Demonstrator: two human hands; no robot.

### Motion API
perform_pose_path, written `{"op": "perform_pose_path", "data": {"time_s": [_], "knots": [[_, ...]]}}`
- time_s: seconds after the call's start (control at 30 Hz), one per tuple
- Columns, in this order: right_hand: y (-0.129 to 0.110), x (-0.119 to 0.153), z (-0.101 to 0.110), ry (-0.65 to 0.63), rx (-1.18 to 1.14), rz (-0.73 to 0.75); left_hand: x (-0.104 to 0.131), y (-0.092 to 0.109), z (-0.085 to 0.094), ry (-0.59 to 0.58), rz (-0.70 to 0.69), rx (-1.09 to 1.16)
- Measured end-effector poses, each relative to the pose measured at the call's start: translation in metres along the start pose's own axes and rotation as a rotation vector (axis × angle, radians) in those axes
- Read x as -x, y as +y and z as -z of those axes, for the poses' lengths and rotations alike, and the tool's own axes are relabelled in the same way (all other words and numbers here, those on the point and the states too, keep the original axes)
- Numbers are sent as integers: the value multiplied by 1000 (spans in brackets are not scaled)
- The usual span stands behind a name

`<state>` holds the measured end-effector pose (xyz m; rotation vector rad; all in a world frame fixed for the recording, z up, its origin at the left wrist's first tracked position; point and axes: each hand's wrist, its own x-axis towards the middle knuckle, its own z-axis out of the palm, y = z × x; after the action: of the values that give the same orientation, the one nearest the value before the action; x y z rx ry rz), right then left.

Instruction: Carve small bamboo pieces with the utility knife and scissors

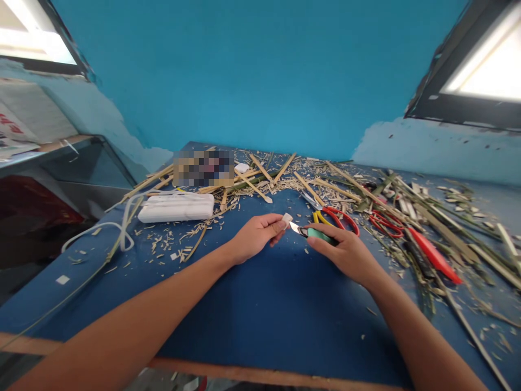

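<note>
- Two hands, one chip, one knife; the left hand (258, 236) pinches the pale chip (287, 218) between thumb and fingers; the right hand (345, 252) grasps the green-handled knife (322, 235); the chip is above the table (260, 315), at the blade's tip; whether they touch cannot be told.
- One white box (177, 209) with a looped cord (127, 225), left; two sets of red loop handles, the nearer (345, 218) just beyond the right hand, the farther (386, 224) to its right; strips (285, 168) and shavings (163, 241) too many to count.
- Pixelation hides a patch among the strips; both windows (488, 65) are cut off; the right hand covers part of the knife.
- Table smooth, blue; strips slender, straight, wood-like; shavings curled or splintered; box oblong, rounded.
</note>
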<state>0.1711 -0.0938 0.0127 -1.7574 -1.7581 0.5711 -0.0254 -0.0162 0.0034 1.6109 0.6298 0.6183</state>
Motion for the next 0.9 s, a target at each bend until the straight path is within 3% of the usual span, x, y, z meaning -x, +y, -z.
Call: {"op": "perform_pose_path", "data": {"time_s": [0.73,0.9], "knots": [[-2,2,-8,95,25,-7,1,0,-2,-61,-20,-146],[-4,-1,-12,126,17,29,0,-3,-5,-30,17,-71]]}}
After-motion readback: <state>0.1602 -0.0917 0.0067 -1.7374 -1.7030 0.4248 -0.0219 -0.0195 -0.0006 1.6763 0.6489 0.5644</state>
